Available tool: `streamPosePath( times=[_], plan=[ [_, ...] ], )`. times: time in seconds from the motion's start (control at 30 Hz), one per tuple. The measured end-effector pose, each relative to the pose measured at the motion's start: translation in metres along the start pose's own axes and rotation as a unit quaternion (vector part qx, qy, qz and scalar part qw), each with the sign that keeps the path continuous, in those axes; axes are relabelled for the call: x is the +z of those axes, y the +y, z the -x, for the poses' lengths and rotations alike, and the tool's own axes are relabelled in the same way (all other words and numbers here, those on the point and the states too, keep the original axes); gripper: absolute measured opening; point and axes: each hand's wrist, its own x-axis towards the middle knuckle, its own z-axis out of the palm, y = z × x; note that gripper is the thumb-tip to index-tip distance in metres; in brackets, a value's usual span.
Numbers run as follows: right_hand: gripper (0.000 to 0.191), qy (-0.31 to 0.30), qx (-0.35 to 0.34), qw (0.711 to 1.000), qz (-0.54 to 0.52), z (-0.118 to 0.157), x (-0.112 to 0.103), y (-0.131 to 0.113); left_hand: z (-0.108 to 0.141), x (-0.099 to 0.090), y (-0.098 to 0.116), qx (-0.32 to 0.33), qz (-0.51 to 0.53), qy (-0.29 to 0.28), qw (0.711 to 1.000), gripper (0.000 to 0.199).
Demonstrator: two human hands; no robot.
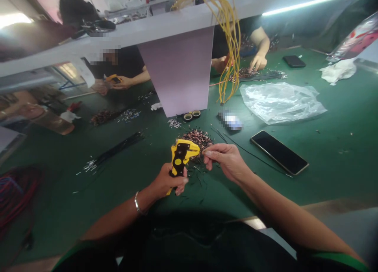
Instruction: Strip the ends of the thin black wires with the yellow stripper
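My left hand (173,180) is closed around the handles of a yellow and black wire stripper (178,161), its jaws facing right. Just off the jaw tips, my right hand (226,160) pinches thumb and forefinger together on a short wire, mostly hidden by the fingers. Behind the tool lies a pile of short dark wires with copper-coloured ends (198,137), partly covered by the stripper and my fingers. Small dark scraps (199,177) are scattered on the green table (141,158) below my hands.
A black phone (279,152) lies right of my right hand, near a clear plastic bag (280,102). Tape rolls (191,115) sit before an upright panel (183,67). Yellow wires (232,39) hang from the shelf. Dark wires (115,150) lie left. Other people's hands work across the table.
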Motion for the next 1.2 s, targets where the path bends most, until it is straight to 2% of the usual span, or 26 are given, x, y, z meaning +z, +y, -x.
streamPosePath(
  times=[0.2, 0.3, 0.43, 0.57, 0.8, 0.93, 1.2],
  plan=[
    [0.01, -0.006, 0.007, 1.0, 0.002, -0.001, 0.0, -0.001, -0.001, -0.002, 0.009, 0.012, 0.032, -0.073, 0.997, 0.021],
    [0.009, 0.006, 0.006, 1.0, 0.008, 0.0, 0.0, -0.002, -0.001, -0.003, 0.013, 0.026, 0.05, -0.087, 0.995, 0.021],
    [0.007, -0.007, -0.009, 1.0, 0.022, 0.001, -0.001, 0.001, -0.002, -0.007, 0.019, 0.071, 0.045, -0.061, 0.995, 0.022],
    [0.007, -0.018, -0.024, 0.995, 0.09, 0.004, -0.002, 0.004, -0.005, -0.013, 0.024, 0.101, 0.011, -0.011, 0.995, 0.023],
    [0.007, -0.076, 0.025, 0.972, 0.221, 0.01, 0.008, 0.009, -0.009, -0.015, 0.02, 0.102, -0.05, 0.039, 0.993, 0.022],
    [0.008, -0.076, 0.039, 0.971, 0.225, 0.01, 0.01, 0.013, -0.01, -0.012, 0.016, 0.078, -0.039, 0.032, 0.996, 0.024],
    [0.012, -0.056, 0.06, 0.982, 0.173, 0.01, 0.008, 0.014, -0.009, -0.009, 0.016, 0.079, -0.047, 0.042, 0.995, 0.026]
  ],
)
